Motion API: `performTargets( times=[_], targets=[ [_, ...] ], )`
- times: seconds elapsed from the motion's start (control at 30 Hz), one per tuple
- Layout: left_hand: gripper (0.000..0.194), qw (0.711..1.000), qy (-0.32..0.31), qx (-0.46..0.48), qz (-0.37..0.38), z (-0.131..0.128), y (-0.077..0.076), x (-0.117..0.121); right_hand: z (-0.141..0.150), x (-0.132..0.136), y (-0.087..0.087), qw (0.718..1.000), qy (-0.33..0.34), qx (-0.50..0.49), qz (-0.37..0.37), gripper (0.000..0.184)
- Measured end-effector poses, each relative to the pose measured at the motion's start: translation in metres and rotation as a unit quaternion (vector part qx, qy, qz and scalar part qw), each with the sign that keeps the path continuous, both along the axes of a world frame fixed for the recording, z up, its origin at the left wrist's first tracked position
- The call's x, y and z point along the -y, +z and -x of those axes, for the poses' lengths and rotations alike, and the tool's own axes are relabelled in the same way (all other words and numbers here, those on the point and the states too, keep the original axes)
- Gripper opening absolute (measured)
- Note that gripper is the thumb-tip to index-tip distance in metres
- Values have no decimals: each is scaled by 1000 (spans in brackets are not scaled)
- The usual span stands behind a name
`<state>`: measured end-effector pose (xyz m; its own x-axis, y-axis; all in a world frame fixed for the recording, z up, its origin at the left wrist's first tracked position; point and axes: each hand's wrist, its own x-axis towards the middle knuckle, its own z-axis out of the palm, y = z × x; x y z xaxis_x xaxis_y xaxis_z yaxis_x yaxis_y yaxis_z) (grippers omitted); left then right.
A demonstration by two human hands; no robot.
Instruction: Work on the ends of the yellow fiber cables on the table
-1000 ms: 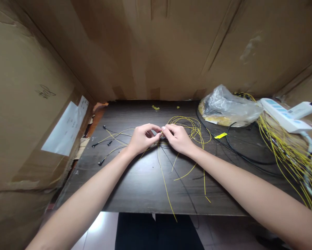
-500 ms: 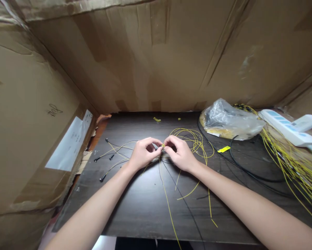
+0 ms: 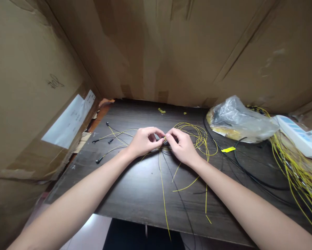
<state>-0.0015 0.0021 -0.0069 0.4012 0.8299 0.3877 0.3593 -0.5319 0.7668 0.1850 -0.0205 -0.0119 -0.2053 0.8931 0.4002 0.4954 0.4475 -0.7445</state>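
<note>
My left hand is closed, thumb and index finger pinching thin wires near the middle of the dark table. My right hand pinches at the same spot, its fingertips meeting those of the left. Between them shows a bit of a small yellow piece, mostly covered by the fingers. Thin yellow and black wires run from under the hands toward the front edge. Loops of yellow wire lie behind and right of my right hand. To the left, several wire ends carry black connectors.
Small yellow bits lie at the back. A clear plastic bag stands at the back right, near a white power strip. Black cable with a yellow label and a yellow wire bundle lie right. Cardboard walls enclose the table.
The camera view has tilted and shifted slightly. My fingertips have drawn closer together, and less of the yellow piece shows between them.
</note>
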Motion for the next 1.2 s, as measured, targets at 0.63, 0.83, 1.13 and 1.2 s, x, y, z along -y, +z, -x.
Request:
performTargets(
  times=[0.63,0.83,1.13,1.2],
  targets=[
    [10,1000,-11,16,9,1,-2,-2,1,1,2,1000,1,10,10,15],
    [10,999,-22,23,-8,1,-4,-2,1,0,2,999,5,32,4,30],
    [10,1000,-15,19,-6,0,-4,-2,1,0,2,999,7,30,9,35],
    [11,1000,-12,16,-3,0,-4,-3,0,0,2,1000,6,4,12,28]
  ],
)
